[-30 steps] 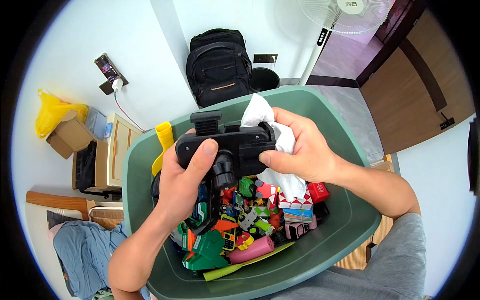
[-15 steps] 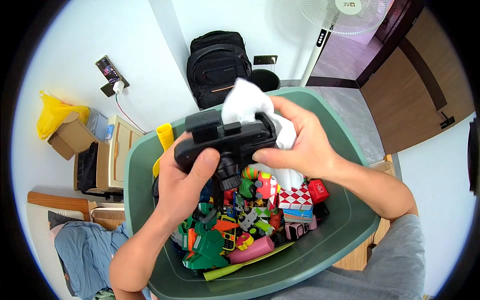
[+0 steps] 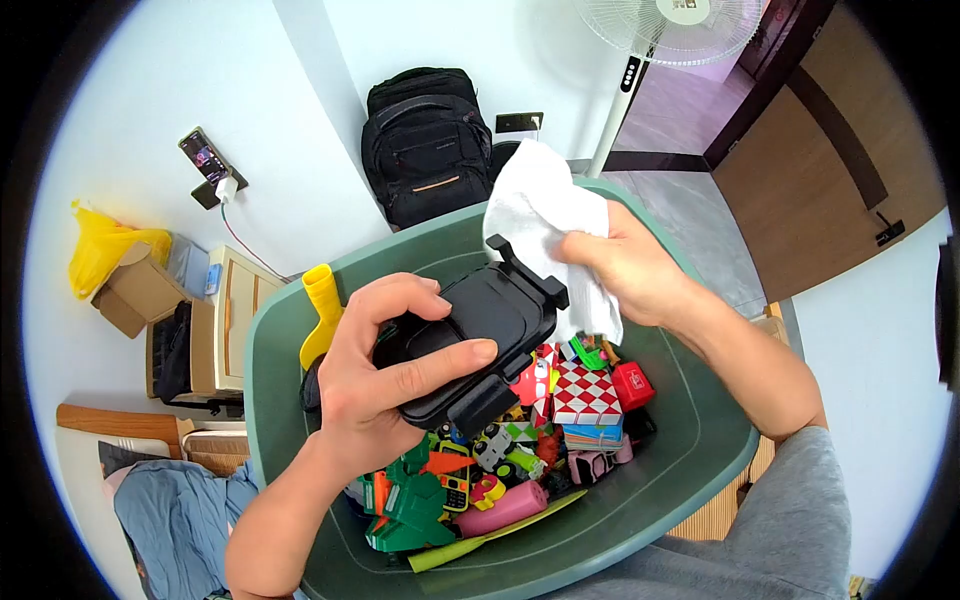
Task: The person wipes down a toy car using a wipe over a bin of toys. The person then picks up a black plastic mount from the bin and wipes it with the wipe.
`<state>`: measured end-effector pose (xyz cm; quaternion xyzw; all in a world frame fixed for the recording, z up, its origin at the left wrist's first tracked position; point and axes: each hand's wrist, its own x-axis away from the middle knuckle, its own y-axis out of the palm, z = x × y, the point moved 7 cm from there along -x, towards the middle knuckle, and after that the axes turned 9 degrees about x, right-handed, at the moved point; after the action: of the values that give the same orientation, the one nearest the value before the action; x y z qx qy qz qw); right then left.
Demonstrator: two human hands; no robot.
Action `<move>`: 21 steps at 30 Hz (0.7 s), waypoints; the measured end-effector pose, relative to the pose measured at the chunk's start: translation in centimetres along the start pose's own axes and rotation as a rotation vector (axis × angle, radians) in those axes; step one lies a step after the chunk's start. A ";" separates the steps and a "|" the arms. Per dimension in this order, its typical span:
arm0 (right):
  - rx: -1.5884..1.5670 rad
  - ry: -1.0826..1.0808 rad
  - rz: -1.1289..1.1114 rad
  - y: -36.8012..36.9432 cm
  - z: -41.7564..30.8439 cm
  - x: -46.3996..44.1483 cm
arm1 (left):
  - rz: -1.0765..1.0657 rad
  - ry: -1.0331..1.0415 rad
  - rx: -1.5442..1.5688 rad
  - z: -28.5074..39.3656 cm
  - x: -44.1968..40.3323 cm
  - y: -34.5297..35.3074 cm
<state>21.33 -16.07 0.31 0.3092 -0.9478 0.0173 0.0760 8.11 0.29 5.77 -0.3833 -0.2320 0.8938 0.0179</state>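
Note:
My left hand (image 3: 365,375) grips a black phone holder (image 3: 505,310) with clamp arms on its edges, its flat face turned up. Thumb and fingers lie across that face. A folded white cloth (image 3: 530,200) is pinched in my right hand (image 3: 640,265), just beyond the holder's right end. Both hands are above a large green tub (image 3: 690,440) of toys. Under them lie a red-and-white checked block (image 3: 587,393), a pink cylinder (image 3: 502,508), a green angular toy (image 3: 412,515) and a small red box (image 3: 632,385). The holder hides part of the pile.
A yellow scoop-like toy (image 3: 322,310) leans at the tub's left rim. Behind stand a black backpack (image 3: 425,150) and a white fan (image 3: 635,75). To the left are a cardboard box (image 3: 140,290), a wall-mounted phone (image 3: 205,155) on a cable and blue clothing (image 3: 180,520).
The phone holder has been turned so its flat face shows, and it sits slightly lower. My right hand and the cloth have moved off it, to the right.

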 end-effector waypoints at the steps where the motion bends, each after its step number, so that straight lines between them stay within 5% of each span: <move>1: 0.000 0.000 -0.001 0.1 0.0 0.2 | 0.003 -0.011 0.028 -0.3 0.0 0.0; 4: -0.009 -0.039 -0.253 1.3 -0.5 0.6 | 0.053 -0.157 0.144 -1.3 0.4 -0.3; 9: 0.308 -0.325 -0.219 2.4 -1.9 0.9 | 0.388 -0.646 0.635 -4.4 2.6 -0.1; 12: 0.284 -0.339 -0.079 2.6 -1.8 1.0 | 0.286 -0.838 0.816 -6.0 4.0 0.8; 21: 0.277 -0.283 -0.042 2.7 -0.5 0.6 | 0.391 -0.994 0.917 -6.1 4.3 1.3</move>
<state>19.34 -14.24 0.97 0.3357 -0.9309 0.1024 -0.1011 9.52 2.46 -1.39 0.0820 0.2608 0.9575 -0.0916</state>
